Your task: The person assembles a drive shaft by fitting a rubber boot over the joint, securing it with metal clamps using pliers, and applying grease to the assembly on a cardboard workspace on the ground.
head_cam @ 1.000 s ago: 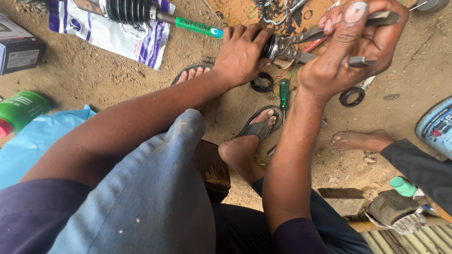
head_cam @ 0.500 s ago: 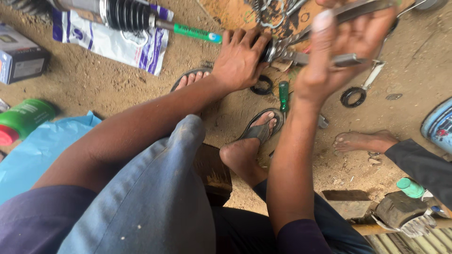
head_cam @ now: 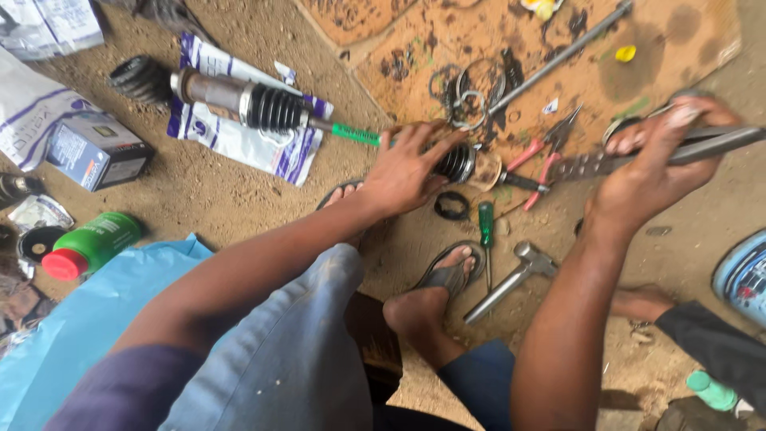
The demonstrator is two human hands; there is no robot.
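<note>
A drive shaft lies on the dirt, with a green-painted middle [head_cam: 355,134] and a black ribbed boot [head_cam: 271,108]. My left hand [head_cam: 407,168] grips its near end, fingers spread over a smaller black boot [head_cam: 460,162]. My right hand [head_cam: 650,164] is closed on a long grey metal plier-like tool [head_cam: 710,142]. The tool's jaws [head_cam: 582,166] point left toward the shaft end. Red-handled pliers [head_cam: 545,156] lie between the two hands.
A green-handled screwdriver [head_cam: 485,223], a hammer [head_cam: 511,279] and a black ring [head_cam: 452,206] lie by my sandalled foot [head_cam: 443,275]. A stained cardboard sheet [head_cam: 519,40] carries a long rod [head_cam: 558,56]. At left are a green bottle [head_cam: 96,239], a box [head_cam: 96,152] and blue plastic [head_cam: 72,319]. Another person's foot [head_cam: 638,303] is at right.
My right hand has come down from in front of the camera toward the shaft end, still holding the grey tool. My left hand stays on the shaft.
</note>
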